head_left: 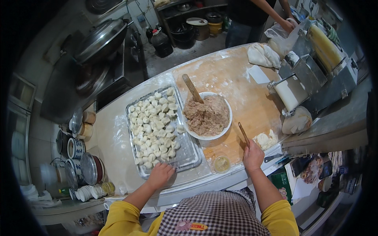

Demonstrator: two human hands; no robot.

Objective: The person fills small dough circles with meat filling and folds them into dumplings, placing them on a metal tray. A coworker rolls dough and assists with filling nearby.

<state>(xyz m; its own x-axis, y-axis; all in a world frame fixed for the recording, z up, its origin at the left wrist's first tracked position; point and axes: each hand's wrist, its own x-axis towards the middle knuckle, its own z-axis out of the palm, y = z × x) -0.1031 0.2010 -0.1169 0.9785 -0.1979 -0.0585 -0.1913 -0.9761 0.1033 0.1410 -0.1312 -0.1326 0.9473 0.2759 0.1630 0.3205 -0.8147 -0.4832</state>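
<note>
A metal tray [191,151] holds several rows of white dumplings [153,126], packed mostly at its left. At the tray's near rim lies my left hand [160,176], its fingers spread beside the nearest dumplings and nothing visible in them. My right hand [253,157] is closed round a slim wooden stick [243,133], whose free end points away from me. Just right of that hand sits a small heap of pale dough wrappers [266,139]. Between the hands, farther off, a white bowl [229,125] is heaped with ground meat filling [208,118]. A thick wooden handle [192,88] stands tilted in the filling.
A small clear tub [221,164] sits near the front edge. At the right is a dough roller machine [311,78], with a cloth-covered lump [263,55] beyond it. Another person's hand [288,26] works at a plastic bag. Jars and lidded pots [76,148] stand left.
</note>
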